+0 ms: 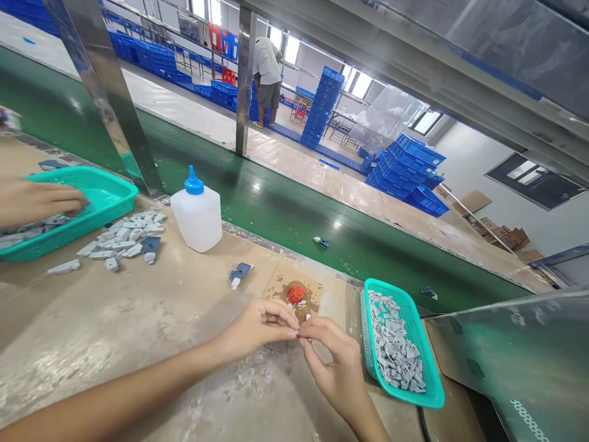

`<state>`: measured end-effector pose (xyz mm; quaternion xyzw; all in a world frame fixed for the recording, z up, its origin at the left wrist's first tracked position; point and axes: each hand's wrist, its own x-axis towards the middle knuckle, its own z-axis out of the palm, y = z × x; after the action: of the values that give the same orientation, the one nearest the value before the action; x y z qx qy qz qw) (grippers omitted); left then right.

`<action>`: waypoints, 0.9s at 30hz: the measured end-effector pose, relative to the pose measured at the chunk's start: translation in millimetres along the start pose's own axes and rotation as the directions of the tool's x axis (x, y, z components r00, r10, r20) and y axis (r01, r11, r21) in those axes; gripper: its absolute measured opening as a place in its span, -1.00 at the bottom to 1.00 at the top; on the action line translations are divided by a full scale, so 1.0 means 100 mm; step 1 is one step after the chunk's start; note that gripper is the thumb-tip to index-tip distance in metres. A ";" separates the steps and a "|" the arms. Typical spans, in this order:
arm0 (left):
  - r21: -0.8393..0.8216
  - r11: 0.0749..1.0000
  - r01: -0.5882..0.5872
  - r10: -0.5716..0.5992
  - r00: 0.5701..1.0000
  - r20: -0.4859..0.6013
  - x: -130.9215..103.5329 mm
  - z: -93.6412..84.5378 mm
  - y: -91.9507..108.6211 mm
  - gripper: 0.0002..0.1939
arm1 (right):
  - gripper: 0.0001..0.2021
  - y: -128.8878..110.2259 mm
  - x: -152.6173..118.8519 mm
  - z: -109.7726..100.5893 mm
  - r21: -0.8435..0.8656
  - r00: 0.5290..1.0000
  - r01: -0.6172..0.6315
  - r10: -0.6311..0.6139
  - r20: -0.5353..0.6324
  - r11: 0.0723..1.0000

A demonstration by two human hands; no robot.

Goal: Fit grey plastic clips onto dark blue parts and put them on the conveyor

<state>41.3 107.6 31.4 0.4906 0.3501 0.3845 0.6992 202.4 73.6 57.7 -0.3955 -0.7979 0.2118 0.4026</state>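
Observation:
My left hand and my right hand meet fingertip to fingertip above the worktable. Both are closed in a pinch around something tiny, mostly covered by the fingers. Just beyond them, a red cap sits on a wet-stained square of cardboard, with a few small white pieces beside it. Left of the cardboard lies a dark blue and white plastic part. To the right of my right hand stands a teal basket full of small grey parts.
A white squeeze bottle with a blue nozzle stands by the green conveyor belt. A co-worker's hand reaches into another teal basket, near a pile of grey pieces. Metal posts rise along the belt. A person stands far behind.

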 end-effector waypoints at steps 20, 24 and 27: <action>0.983 0.185 0.012 0.170 0.985 -0.044 2.14 -0.50 0.25 -0.72 | -0.82 0.80 0.25 0.17 -0.107 0.990 -0.102 0.090 -0.107 0.989; 0.963 0.269 -0.003 0.225 0.972 -0.060 1.89 -0.55 0.36 -0.72 | -0.80 0.83 0.25 0.20 -0.137 0.992 -0.097 0.085 -0.094 0.986; 0.921 0.388 -0.034 0.259 0.963 -0.073 1.52 -0.54 0.43 -0.62 | -0.79 0.83 0.25 0.20 -0.156 0.993 -0.090 0.077 -0.087 0.984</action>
<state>56.2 273.7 40.3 0.7788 0.5277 0.2391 0.2403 215.5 142.4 3.3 -0.4680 -0.7781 0.1479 0.3920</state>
